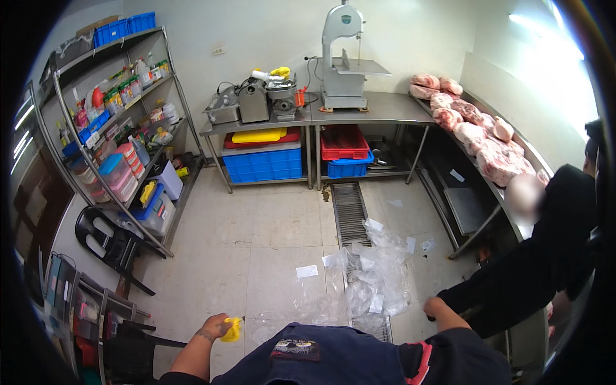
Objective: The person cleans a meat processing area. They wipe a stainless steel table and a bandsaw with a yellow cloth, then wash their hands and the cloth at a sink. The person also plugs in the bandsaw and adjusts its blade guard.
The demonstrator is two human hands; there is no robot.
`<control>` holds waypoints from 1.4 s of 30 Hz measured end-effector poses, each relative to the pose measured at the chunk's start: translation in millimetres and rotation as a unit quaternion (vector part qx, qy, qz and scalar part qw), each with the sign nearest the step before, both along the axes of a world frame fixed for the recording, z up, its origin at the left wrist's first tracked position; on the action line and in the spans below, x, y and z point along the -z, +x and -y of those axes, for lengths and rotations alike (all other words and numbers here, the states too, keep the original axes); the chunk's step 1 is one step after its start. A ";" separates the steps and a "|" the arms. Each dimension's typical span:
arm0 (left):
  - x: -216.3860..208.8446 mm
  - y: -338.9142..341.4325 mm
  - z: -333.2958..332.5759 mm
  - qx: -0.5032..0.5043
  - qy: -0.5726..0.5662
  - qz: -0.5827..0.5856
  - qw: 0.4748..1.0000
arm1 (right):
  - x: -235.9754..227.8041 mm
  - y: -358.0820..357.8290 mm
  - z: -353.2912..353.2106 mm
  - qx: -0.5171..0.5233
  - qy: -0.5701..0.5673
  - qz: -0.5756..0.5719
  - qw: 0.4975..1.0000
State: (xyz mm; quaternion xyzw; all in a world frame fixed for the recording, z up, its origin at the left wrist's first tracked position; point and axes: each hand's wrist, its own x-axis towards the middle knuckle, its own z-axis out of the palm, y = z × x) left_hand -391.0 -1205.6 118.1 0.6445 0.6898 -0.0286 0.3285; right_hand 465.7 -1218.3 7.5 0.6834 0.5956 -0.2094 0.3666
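Note:
My left hand (215,326) is low at the left of my body, closed around a crumpled yellow cloth (232,330) that sticks out past the fingers. My right hand (434,308) hangs at my right side, beside the dark sleeve of another person. Its fingers are mostly turned from view, and nothing shows in it. Between my hands and a little farther out, a heap of clear plastic bags (375,276) lies on the tiled floor and over a metal drain grate (350,212). White paper labels (307,271) are scattered around the plastic.
Large cuts of raw meat (471,128) are piled on a steel counter at right, where a person in black (532,256) bends over. A bandsaw (343,64) and a meat grinder (282,99) stand on steel tables. Stocked shelves (119,115) and a black chair (109,237) are at left.

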 end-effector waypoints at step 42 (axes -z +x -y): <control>-156.7 -25.1 -707.6 -0.238 0.002 0.441 0.865 | -316.0 -182.6 -935.4 -0.061 0.727 -0.162 0.664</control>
